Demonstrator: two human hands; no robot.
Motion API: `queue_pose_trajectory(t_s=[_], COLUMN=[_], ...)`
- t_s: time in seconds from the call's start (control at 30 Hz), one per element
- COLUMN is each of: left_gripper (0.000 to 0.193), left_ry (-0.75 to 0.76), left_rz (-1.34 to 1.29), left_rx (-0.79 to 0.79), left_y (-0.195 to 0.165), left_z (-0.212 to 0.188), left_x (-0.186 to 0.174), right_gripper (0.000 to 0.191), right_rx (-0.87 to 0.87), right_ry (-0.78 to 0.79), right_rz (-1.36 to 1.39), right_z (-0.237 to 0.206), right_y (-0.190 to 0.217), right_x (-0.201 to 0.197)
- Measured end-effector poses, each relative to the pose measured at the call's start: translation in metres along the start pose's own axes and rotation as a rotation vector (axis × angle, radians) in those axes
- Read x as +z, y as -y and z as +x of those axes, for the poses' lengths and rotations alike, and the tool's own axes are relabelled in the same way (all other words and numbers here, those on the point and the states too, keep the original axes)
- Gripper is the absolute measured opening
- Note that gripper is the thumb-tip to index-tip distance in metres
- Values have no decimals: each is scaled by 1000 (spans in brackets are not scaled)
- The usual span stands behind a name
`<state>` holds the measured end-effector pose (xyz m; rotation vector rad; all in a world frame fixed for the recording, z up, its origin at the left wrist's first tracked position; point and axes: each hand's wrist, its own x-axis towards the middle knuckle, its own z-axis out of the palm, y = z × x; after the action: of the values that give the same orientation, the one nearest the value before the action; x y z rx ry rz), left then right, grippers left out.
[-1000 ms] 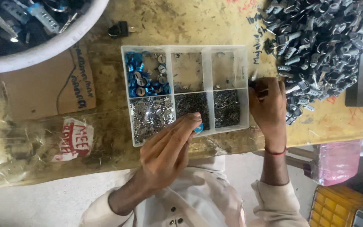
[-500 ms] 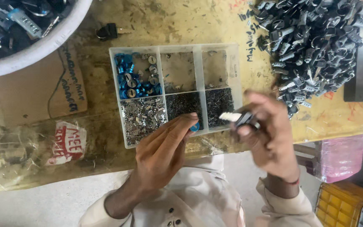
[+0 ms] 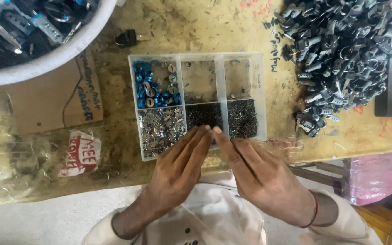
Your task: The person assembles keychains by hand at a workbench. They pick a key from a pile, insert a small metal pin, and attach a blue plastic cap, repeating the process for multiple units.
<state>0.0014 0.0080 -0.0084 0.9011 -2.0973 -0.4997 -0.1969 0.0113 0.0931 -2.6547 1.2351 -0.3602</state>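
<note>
Clear plastic tray (image 3: 263, 97), six compartments, sits mid-bench w/ long axis parallel to the near edge. Both hands meet at its near rim: left hand (image 3: 180, 170) and right hand (image 3: 262, 174), fingers extended, tips touching over the near-middle compartment of dark pins (image 3: 203, 115). Tray lies straight ahead of both; neither hand clearly nearer. Cannot tell if anything is pinched between tips. Vs 0.5 s ago: right hand was raised holding a small dark part; now down beside left, part not visible.
</note>
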Motion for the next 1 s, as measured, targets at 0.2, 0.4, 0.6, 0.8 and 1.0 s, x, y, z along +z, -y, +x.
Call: queue_pose_trajectory(t_s=[0.2, 0.4, 0.6, 0.8, 1.0], left_gripper=[42, 43, 55, 78, 45], left_ry=[72, -109, -175, -176, -198], left_rz=[28, -177, -187, -759, -552], left_rx=[51, -58, -77, -157, -472], left_y=[-6, -4, 1, -3, 6], left_z=[-7, -13, -19, -26, -28], left_x=[-3, 4, -12, -27, -34], right_gripper=[78, 72, 61, 55, 43], right_rx=[59, 150, 159, -277, 209], right_ry=[122, 4, -22, 456, -516], right_rz=[47, 199, 410, 710, -91], right_z=[-1, 0, -8, 36, 65], right_y=[4, 16, 12, -40, -72], right_x=[-2, 19, 34, -38, -17])
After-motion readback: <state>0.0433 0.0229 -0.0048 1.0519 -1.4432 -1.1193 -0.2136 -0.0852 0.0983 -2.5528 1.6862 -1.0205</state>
